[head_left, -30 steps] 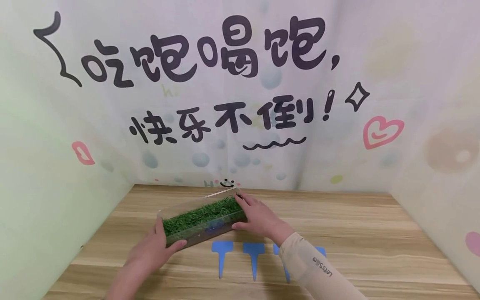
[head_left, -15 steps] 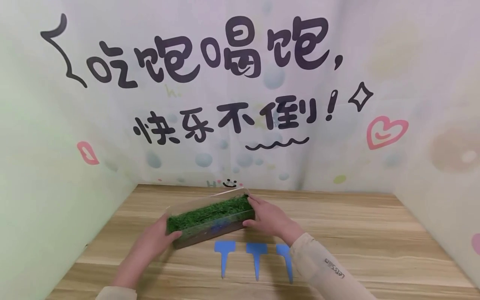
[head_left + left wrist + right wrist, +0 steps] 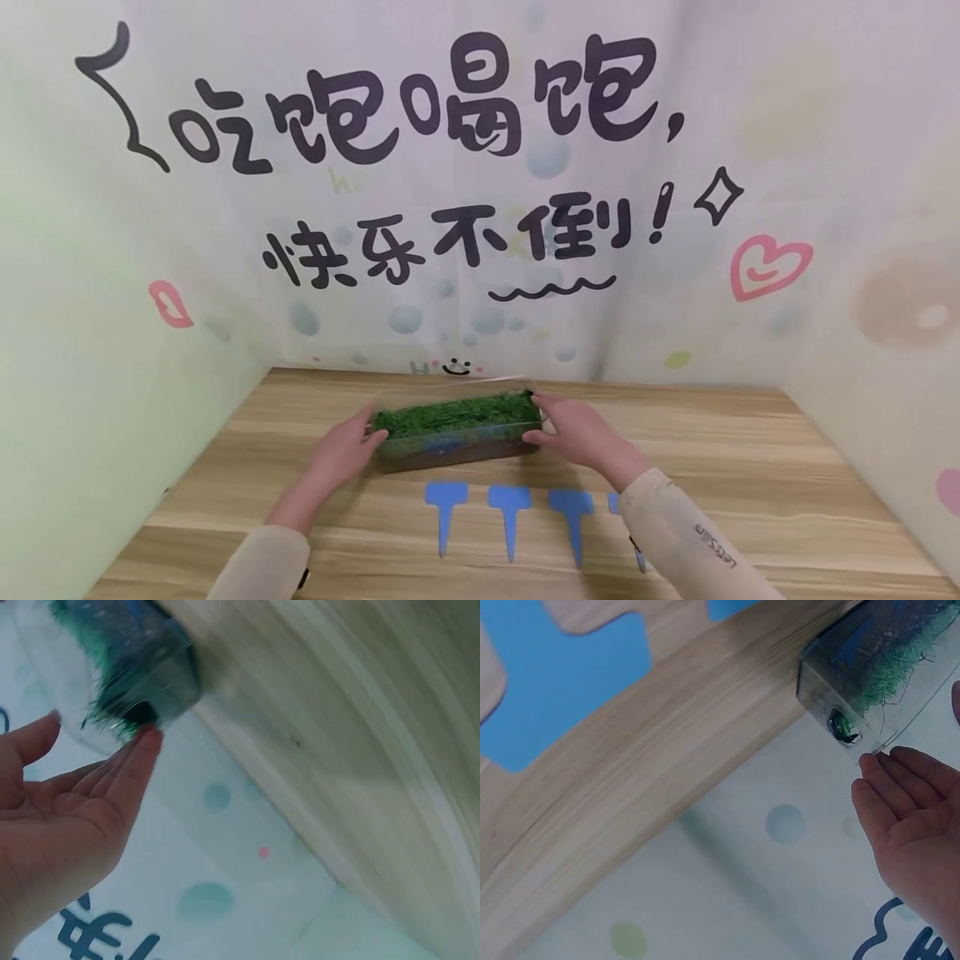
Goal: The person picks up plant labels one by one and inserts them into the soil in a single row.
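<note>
A clear rectangular box [image 3: 457, 450] filled with green artificial grass [image 3: 457, 412] stands near the back of the wooden table, roughly parallel to the back wall. My left hand [image 3: 347, 450] is at the box's left end, thumb near the front corner. In the left wrist view its fingers look straight, with the fingertips at that end. At the right end is my right hand [image 3: 581, 429], with extended fingers and the thumb by the front corner. The right wrist view shows a round hole [image 3: 843, 726] in this end wall. Some blue shapes show dimly through the front wall.
Several blue T-shaped plant labels [image 3: 510, 517] lie in a row in front of the box, stems towards me. My right sleeve [image 3: 686, 525] partly covers the rightmost one. A printed cloth wall [image 3: 457, 325] rises behind the wooden table [image 3: 750, 483].
Both hands have moved the box right and away from me. It was tilted with its left end nearer; now it stands straighter. The left fingers have loosened around its end.
</note>
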Demonstrator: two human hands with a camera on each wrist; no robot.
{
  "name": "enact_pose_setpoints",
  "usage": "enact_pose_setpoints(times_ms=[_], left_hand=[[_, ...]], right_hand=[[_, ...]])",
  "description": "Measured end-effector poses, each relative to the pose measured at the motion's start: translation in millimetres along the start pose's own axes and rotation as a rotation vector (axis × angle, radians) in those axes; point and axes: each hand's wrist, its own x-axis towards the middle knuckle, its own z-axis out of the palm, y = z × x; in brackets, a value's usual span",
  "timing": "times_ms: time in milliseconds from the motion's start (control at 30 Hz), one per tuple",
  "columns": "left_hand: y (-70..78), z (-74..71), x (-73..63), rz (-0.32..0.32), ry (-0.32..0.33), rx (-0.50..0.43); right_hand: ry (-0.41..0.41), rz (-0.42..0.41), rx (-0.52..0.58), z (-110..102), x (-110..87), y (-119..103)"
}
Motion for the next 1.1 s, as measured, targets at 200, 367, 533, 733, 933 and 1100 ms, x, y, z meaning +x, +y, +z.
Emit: enact_pose_setpoints(times_ms=[200, 367, 533, 733, 933, 1100], left_hand=[[9.7, 12.0, 17.7, 0.022, 0.008, -0.081], [16.6, 22.1, 31.4, 0.047, 0.003, -0.160], [24.4, 30.5, 39.5, 0.039, -0.011, -0.245], [38.1, 38.5, 45.5, 0.059, -0.015, -0.304], [41.7, 40.8, 58.0, 0.061, 0.010, -0.277], [40.9, 40.4, 74.6, 0.059, 0.001, -0.319]], right_hand=[[-0.011, 0.034, 0.012, -5, -9.3, 18], [-0.011, 0.041, 0.023, -13, -19.2, 32], [-0.003, 0.034, 0.034, -22, -30.0, 45], [0.004, 0.030, 0.025, -34, -43.9, 57], [-0.004, 0.053, 0.044, -37, -54.0, 65], [0.001, 0.046, 0.052, -36, -56.1, 68]])
